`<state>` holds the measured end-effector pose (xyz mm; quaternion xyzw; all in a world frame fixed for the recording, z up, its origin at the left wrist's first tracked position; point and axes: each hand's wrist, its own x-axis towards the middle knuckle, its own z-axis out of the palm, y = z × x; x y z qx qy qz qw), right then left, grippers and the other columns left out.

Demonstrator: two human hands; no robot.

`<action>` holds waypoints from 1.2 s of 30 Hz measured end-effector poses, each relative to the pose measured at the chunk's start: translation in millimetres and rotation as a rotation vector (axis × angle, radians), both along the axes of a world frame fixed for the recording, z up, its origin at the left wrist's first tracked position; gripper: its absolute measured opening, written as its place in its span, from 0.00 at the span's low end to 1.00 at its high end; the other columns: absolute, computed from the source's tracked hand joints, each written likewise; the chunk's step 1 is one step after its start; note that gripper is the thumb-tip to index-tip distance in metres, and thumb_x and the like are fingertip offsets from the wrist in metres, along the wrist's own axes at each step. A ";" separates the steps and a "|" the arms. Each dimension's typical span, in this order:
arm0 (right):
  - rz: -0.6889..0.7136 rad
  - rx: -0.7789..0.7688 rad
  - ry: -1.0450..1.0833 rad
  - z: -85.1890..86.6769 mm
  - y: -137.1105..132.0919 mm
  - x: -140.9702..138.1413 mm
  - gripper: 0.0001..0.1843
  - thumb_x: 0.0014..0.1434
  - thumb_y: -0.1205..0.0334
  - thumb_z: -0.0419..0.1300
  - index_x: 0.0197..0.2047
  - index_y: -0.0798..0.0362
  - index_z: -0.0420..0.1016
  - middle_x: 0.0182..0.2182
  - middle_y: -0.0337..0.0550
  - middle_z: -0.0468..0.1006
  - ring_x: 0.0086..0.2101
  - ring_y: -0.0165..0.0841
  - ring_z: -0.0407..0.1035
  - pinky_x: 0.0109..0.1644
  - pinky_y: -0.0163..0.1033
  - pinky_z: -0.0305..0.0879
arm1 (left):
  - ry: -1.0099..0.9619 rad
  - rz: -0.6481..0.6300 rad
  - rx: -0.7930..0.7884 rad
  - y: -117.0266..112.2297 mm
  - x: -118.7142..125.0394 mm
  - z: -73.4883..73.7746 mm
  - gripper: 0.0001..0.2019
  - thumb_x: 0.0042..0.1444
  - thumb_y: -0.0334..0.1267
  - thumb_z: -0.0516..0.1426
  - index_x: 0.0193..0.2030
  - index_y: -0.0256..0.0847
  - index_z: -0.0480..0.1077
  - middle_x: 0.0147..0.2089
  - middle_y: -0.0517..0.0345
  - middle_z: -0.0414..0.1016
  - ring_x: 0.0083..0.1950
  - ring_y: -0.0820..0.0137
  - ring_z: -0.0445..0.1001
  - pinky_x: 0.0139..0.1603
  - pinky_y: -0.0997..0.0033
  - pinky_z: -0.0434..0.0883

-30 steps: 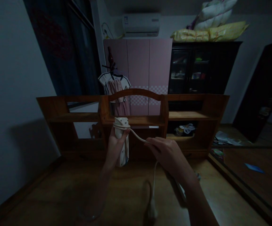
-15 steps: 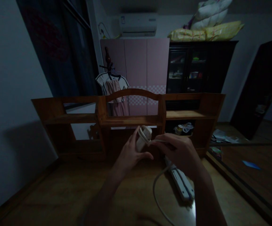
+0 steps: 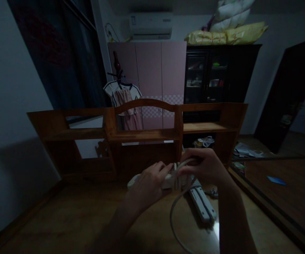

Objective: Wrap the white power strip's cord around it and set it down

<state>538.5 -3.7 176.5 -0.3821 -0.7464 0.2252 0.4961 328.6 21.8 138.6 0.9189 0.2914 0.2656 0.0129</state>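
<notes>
My left hand (image 3: 152,180) is closed around a long white power strip (image 3: 134,180), which lies sideways above the wooden desk top. Loops of its pale cord (image 3: 177,176) are wound about the strip's right end. Between the fingertips of my right hand (image 3: 203,165) the cord is pinched, close beside those loops. From there a loose length of cord curves down toward the lower edge of the view. Under my right hand, a second long white strip (image 3: 202,204) with cord around its far end rests on the desk. My fingers hide part of the held strip.
A wooden shelf unit (image 3: 144,135) runs along the back of the desk top (image 3: 70,218). On its right side sit a small can (image 3: 199,142) and a plastic bag (image 3: 208,141). A small dark item (image 3: 213,192) lies beside the second strip. A wall (image 3: 12,141) stands at left.
The power strip has turned from pointing away to lying sideways, and both hands have come slightly lower. My right hand still pinches the cord. The view has shifted a little.
</notes>
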 end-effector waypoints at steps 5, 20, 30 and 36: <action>0.175 -0.097 0.114 -9.7 15.3 14.4 0.16 0.38 0.57 0.75 0.24 0.56 0.75 0.19 0.37 0.72 0.20 0.26 0.63 0.22 0.30 0.57 | 0.046 -0.141 0.110 -16.3 8.9 1.1 0.16 0.53 0.45 0.60 0.45 0.39 0.67 0.42 0.52 0.70 0.42 0.62 0.71 0.40 0.63 0.70; 0.345 -0.277 0.371 -17.7 31.5 -37.3 0.16 0.54 0.49 0.64 0.32 0.54 0.78 0.20 0.35 0.68 0.21 0.25 0.59 0.25 0.30 0.57 | -0.504 0.021 0.505 -16.8 -12.9 10.8 0.27 0.49 0.38 0.62 0.56 0.40 0.62 0.47 0.46 0.74 0.48 0.60 0.75 0.50 0.66 0.72; 0.217 -0.143 0.133 -23.2 37.9 -71.9 0.24 0.65 0.45 0.50 0.48 0.56 0.73 0.23 0.34 0.61 0.21 0.24 0.53 0.22 0.29 0.50 | -0.928 0.401 0.165 10.7 -25.9 19.9 0.29 0.45 0.47 0.66 0.54 0.41 0.67 0.48 0.51 0.77 0.48 0.61 0.77 0.46 0.69 0.72; -0.022 0.021 -0.134 -28.2 27.9 -70.7 0.11 0.66 0.62 0.49 0.45 0.55 0.71 0.33 0.40 0.73 0.30 0.28 0.63 0.34 0.31 0.57 | -1.086 0.294 -0.114 22.9 -22.0 19.8 0.20 0.50 0.46 0.64 0.48 0.40 0.73 0.48 0.53 0.78 0.50 0.62 0.75 0.51 0.67 0.70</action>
